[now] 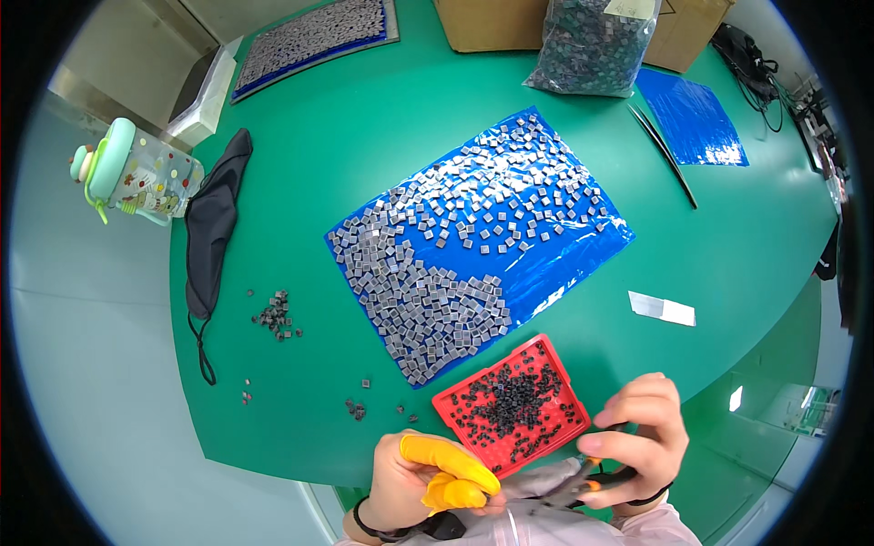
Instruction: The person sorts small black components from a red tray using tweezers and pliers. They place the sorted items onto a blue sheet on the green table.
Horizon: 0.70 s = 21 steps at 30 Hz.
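Pliers, or a similar hand tool [593, 486], are sitting low between the two hands, the right fingers [637, 446] curling partway round the handles. Left fingers [446, 452] are bending inward, two wearing yellow covers [452, 492], their tips coming close together near the tool's head; cannot tell whether they are meeting or gripping anything. Just beyond both sets of fingers, a red tray [576, 419] is holding many loose black pieces [519, 400], thickest in the middle; judging by that, plenty is remaining here. Farther ahead of the left fingers, silver squares [437, 309] are covering much of a blue sheet [537, 282], packing tightly on the near left, spreading thinner at the far end and leaving a bare patch on the right. That part is looking well advanced but not full. Small dark heaps [273, 317] are lying on the green table [273, 200] left of the left fingers, seemingly outside the main lot. Well beyond, a crowded board [392, 23] is looking the most complete, while a clear bag [592, 50] is bulging with more pieces; which are finished, cannot tell.
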Available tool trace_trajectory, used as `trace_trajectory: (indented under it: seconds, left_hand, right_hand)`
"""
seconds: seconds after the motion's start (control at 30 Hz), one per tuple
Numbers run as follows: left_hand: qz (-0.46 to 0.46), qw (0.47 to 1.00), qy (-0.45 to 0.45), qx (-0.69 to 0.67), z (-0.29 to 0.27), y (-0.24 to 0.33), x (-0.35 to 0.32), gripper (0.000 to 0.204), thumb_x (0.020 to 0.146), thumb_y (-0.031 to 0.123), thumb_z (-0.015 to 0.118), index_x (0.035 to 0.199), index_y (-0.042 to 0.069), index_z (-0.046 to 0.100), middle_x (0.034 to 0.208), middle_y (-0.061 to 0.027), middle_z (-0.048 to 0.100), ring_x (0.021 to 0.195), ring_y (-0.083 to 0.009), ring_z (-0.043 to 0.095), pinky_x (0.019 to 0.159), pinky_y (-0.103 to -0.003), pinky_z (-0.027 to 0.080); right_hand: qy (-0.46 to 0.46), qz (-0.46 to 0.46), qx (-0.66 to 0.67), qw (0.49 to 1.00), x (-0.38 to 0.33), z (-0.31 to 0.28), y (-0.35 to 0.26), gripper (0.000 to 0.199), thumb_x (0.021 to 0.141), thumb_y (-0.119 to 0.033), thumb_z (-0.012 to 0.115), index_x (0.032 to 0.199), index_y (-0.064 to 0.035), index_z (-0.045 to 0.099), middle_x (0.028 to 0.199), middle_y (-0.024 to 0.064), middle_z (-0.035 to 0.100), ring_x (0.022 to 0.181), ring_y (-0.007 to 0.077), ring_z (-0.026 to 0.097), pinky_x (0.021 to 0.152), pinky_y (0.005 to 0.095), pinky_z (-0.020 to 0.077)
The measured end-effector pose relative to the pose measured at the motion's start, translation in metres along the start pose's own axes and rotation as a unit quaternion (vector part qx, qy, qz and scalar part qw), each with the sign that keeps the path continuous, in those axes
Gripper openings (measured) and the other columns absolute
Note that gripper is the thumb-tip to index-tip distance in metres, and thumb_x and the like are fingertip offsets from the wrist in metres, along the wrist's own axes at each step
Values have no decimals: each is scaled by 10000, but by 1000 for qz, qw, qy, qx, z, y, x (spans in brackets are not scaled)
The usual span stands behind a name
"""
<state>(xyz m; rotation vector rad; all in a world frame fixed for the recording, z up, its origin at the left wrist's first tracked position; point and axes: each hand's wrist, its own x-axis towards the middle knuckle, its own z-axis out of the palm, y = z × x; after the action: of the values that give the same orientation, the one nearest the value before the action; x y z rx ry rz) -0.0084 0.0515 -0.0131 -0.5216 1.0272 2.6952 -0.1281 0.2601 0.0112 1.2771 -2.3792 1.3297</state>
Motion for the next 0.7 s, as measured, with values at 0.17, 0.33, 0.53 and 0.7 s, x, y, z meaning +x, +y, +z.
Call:
trace_trajectory:
  seconds: [0.17, 0.33, 0.53, 0.7]
  left_hand:
    - [43, 999, -26, -2, -1, 1, 1, 199, 710, -41, 771, 864, -119, 672, 797, -212, 688, 711, -274, 700, 683, -370, 599]
    - [73, 996, 31, 46, 0, -5, 0, 203, 700, -60, 768, 869, -120, 674, 819, -225, 692, 729, -270, 702, 684, -359, 596]
    - [201, 944, 61, 252, 12, 4, 5, 184, 711, -56, 766, 873, -99, 691, 857, -184, 710, 732, -213, 703, 677, -295, 583]
    - [258, 888, 58, 376, 20, 5, 10, 190, 711, -31, 780, 887, -55, 712, 851, -123, 726, 692, -134, 690, 611, -225, 550]
  right_hand:
    - [-30, 40, -55, 997, 6, -8, -2, 456, 599, -336, 802, 1011, -160, 715, 955, 16, 579, 815, 203, 527, 687, 340, 396]
    - [-102, 53, -142, 983, 10, -5, -3, 510, 566, -220, 811, 1063, -175, 705, 1029, 31, 573, 921, 225, 510, 767, 351, 389]
    - [-76, 80, -142, 984, 6, -6, -4, 529, 555, -202, 818, 1072, -191, 706, 1052, 28, 570, 953, 238, 494, 804, 369, 405]
    - [-86, 65, -144, 984, 4, -5, -4, 521, 565, -218, 815, 1075, -195, 708, 1054, 22, 570, 960, 240, 489, 798, 375, 402]
